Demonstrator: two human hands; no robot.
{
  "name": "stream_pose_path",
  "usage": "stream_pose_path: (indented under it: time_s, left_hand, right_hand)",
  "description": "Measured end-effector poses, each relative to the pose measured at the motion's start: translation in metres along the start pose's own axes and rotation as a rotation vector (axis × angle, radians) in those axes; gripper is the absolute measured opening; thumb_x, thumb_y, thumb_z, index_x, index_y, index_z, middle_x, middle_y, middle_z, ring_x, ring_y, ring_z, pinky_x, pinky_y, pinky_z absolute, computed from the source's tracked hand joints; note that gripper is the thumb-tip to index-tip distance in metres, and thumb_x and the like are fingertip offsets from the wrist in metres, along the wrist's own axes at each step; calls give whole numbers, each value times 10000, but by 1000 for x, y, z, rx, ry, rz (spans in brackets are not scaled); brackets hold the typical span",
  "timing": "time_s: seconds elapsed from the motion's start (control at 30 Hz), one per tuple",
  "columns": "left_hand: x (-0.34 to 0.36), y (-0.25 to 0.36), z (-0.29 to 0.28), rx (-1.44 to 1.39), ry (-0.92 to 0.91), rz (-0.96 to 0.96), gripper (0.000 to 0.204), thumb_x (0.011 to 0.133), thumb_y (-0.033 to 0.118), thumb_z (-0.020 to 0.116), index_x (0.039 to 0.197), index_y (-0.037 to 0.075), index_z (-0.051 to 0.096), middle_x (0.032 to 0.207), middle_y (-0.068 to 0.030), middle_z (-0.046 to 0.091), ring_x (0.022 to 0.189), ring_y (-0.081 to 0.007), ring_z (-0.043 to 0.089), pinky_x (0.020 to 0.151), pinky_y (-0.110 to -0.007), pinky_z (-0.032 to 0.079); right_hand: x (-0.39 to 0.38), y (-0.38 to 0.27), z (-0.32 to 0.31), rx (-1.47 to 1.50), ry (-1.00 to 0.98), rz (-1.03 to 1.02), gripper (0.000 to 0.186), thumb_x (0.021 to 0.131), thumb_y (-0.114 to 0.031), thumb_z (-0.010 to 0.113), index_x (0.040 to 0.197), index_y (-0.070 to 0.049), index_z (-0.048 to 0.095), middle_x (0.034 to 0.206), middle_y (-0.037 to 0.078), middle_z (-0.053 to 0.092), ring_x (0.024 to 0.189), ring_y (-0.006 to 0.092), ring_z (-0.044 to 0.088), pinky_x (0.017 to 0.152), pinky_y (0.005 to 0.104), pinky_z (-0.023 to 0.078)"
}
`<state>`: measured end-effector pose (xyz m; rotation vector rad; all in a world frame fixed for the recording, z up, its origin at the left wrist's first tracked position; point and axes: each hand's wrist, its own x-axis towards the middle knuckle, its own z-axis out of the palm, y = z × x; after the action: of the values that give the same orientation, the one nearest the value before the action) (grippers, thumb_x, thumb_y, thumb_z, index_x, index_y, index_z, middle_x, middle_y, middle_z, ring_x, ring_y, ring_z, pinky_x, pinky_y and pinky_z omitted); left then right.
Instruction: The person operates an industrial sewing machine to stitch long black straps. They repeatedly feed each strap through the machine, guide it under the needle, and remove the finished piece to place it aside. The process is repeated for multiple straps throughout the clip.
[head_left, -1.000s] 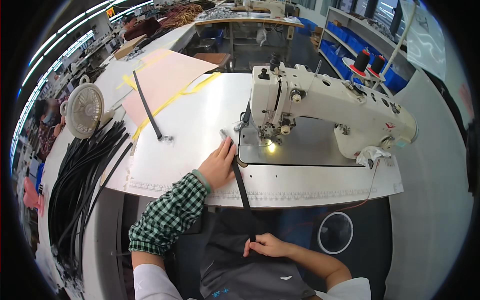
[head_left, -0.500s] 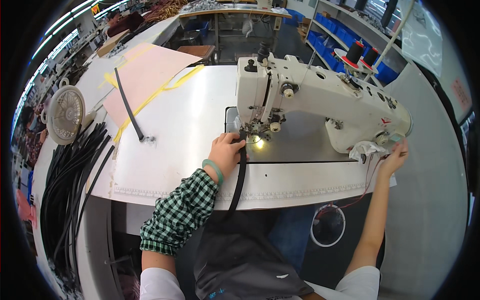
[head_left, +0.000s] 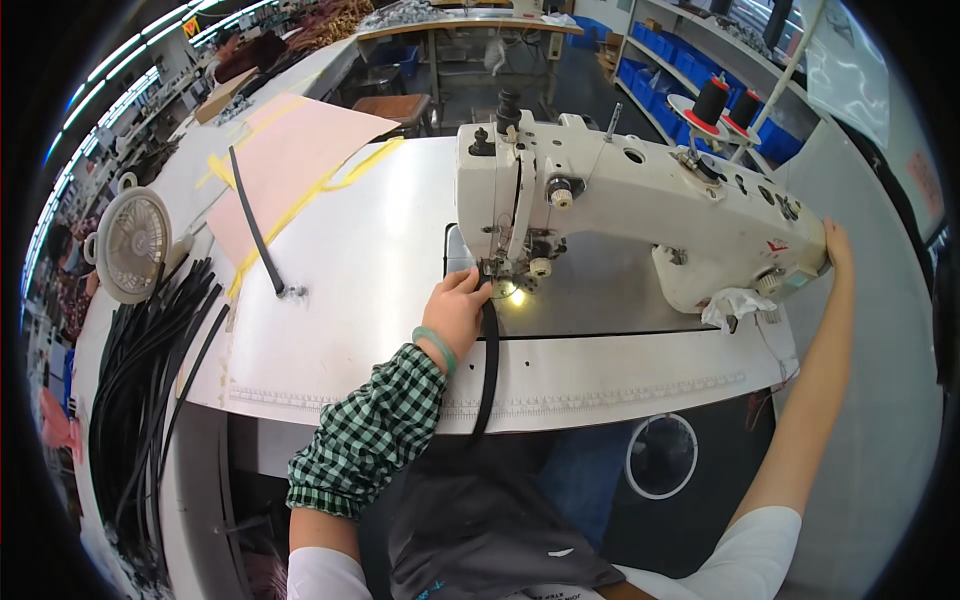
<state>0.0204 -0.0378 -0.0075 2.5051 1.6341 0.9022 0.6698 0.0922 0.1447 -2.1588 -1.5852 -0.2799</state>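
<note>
The person's left hand (head_left: 458,308) is mostly closed, its thumb and fingertips appearing to pinch a black strip (head_left: 490,360) just beside the needle area of the sewing machine (head_left: 640,190). From there the strip runs over the front edge of the white table (head_left: 350,340) toward the dark apron (head_left: 490,530), where its lower end is lost to sight. The right hand (head_left: 838,243) is curved around the machine's far right end; how tightly it grips there cannot be told.

Work on this strip looks to be near its start: its upper end is at the needle, while most of the visible length lies on the near side. Whether any stitch is in it cannot be seen. A second strip (head_left: 255,220) lies across the pink sheet (head_left: 290,160), apart from both hands, and a thick bundle of strips (head_left: 140,370) hangs at the left.
</note>
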Motion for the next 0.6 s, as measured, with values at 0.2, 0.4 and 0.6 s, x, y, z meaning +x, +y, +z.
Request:
stream_pose_path:
  time_s: [0.2, 0.4, 0.6]
  left_hand:
    - [-2, -7, 2, -42, -35, 29, 351, 681, -7, 543, 1025, 57, 574, 1128, -128, 520, 1062, -257, 465, 873, -356, 386]
    - [-3, 5, 3, 46, -37, 73, 365, 645, -50, 551, 1001, 24, 579, 1119, -145, 516, 1046, -277, 471, 885, -344, 402]
    - [1, 1, -1, 79, -49, 153, 368, 609, -44, 566, 969, 26, 589, 1083, -140, 529, 1027, -264, 480, 853, -320, 435]
  right_hand:
    - [9, 10, -3, 22, -68, 45, 526, 857, -429, 354, 1036, 27, 544, 1033, 232, 551, 994, 362, 505, 837, 390, 375]
    - [20, 13, -2, 32, -86, 37, 494, 857, -408, 382, 1023, 26, 551, 1008, 209, 575, 959, 343, 531, 825, 380, 383]
    - [17, 14, -4, 134, -161, 91, 478, 873, -390, 389, 999, 46, 539, 900, 146, 589, 820, 236, 531, 753, 362, 403]
